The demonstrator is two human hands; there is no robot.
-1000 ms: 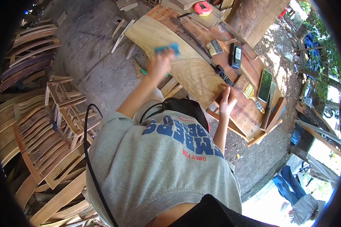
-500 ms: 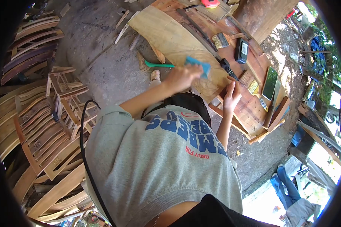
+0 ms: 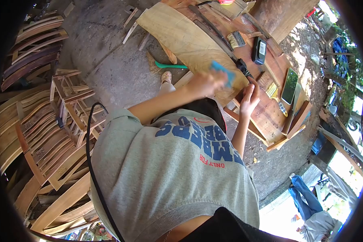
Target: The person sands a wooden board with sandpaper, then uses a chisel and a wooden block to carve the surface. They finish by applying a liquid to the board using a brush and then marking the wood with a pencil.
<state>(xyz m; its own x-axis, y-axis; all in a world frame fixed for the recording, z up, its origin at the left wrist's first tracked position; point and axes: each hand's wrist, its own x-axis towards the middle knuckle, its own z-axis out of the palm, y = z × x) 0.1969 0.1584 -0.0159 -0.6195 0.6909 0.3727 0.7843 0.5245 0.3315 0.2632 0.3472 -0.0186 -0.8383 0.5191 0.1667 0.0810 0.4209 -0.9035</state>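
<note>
My left hand (image 3: 205,84) is shut on a blue sanding pad (image 3: 225,71) and presses it onto the near end of a pale curved wooden plank (image 3: 177,32), which lies on a reddish workbench (image 3: 270,117). The fingers of my right hand (image 3: 250,99) rest on the plank's near right edge, beside the black handle of a long dark blade (image 3: 241,64). That hand holds nothing.
On the bench lie a paintbrush (image 3: 238,38), a black device (image 3: 259,50), a phone (image 3: 289,80) and a second brush (image 3: 272,93). A green-handled broom (image 3: 169,65) lies on the concrete floor. Stacked wooden chair parts (image 3: 40,133) fill the left. A black cable (image 3: 88,137) hangs by my side. Another person (image 3: 310,201) sits at the lower right.
My left hand has slid the blue pad along the plank, from its far middle to the near right end. My right hand stayed at the plank's edge.
</note>
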